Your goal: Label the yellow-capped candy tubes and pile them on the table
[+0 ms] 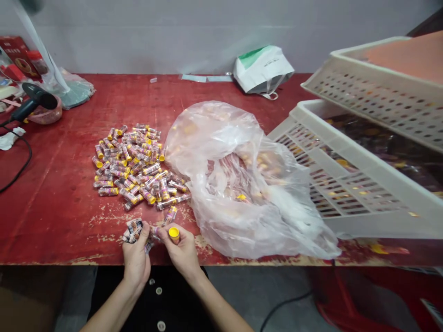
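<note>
Low over the table's front edge, my left hand [136, 260] is closed around a bunch of small printed slips [132, 230] in white, black and brown. My right hand [183, 253] is closed on a small tube with a yellow cap [174, 233], its cap end facing up. The fingertips of both hands come close together at the slips; whether a slip passes between them is hard to make out. Just beyond, one tube [170, 214] lies apart from a heap of similar clear tubes with yellow caps [133, 166].
Right of the heap slumps a translucent plastic bag [221, 129] with more tubes. Stacked white crates [346, 184] stand at the right. A white and green bag [261, 69] lies at the back. A black handheld scanner [36, 97] and a lamp base [74, 94] occupy the left.
</note>
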A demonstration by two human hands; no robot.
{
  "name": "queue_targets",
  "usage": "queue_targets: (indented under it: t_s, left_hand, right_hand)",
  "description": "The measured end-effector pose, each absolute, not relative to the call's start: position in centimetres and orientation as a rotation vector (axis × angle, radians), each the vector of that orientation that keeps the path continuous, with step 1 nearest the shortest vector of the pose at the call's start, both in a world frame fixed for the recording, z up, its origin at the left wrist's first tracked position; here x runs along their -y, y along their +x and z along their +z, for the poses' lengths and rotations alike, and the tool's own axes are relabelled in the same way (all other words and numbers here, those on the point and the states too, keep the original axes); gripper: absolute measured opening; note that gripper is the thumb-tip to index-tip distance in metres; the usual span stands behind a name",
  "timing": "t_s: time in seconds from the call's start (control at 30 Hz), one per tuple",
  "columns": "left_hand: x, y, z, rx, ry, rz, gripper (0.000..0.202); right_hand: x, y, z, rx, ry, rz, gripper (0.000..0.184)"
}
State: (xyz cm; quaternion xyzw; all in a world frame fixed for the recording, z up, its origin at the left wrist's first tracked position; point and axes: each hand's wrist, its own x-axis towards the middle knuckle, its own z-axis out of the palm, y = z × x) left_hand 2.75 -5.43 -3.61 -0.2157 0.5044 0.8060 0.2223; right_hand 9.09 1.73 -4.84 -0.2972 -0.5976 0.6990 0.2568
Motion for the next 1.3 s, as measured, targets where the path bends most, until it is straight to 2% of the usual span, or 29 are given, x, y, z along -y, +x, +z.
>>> queue_targets:
  t_s: [0.13,0.37,0.5,0.7,0.77,0.93,1.07,1.23,1.3]
  left_hand:
    - [5.1,2.2,-3.1,-1.422,-0.565,2.283,0.040]
    - [5.5,2.3,-2.3,-1.347,-0.565,2.231,0.040]
    - [5.5,2.9,-2.2,-1.292,-0.504,2.186,0.038]
    - [5.7,3.4,-2.1,-1.314,-0.479,2.136,0.039]
    - [5.9,3.4,-1.9,-1.264,-0.454,2.103,0.038]
    - [6.3,3.1,-1.7,-1.226,-0.438,2.096,0.037]
    - [6.3,3.4,-1.8,-1.263,-0.392,2.034,0.036]
    - [6.2,3.7,-2.0,-1.202,-0.360,1.988,0.037]
    - [6.2,3.6,-2.0,-1.209,-0.363,1.994,0.038]
  right_hand:
    - [-2.8,10.3,-4.1,1.445,-0.725,2.072,0.025]
    - [-3.7,12.9,-2.0,1.331,-0.651,2.020,0.031]
    - [-2.7,12.4,-2.4,1.343,-0.644,1.866,0.032]
    - [-1.2,12.8,-3.6,1.456,-0.520,1.415,0.033]
    - [-0.9,13.3,-4.1,1.492,-0.451,1.339,0.039]
    - [-0.6,15.0,-6.0,1.756,-0.352,1.225,0.049]
    - [-0.1,15.6,-7.1,1.718,-0.359,1.204,0.051]
    - [-0.5,15.4,-6.4,1.812,-0.340,1.227,0.047]
    - [-1.0,15.2,-5.6,1.929,-0.290,1.218,0.050]
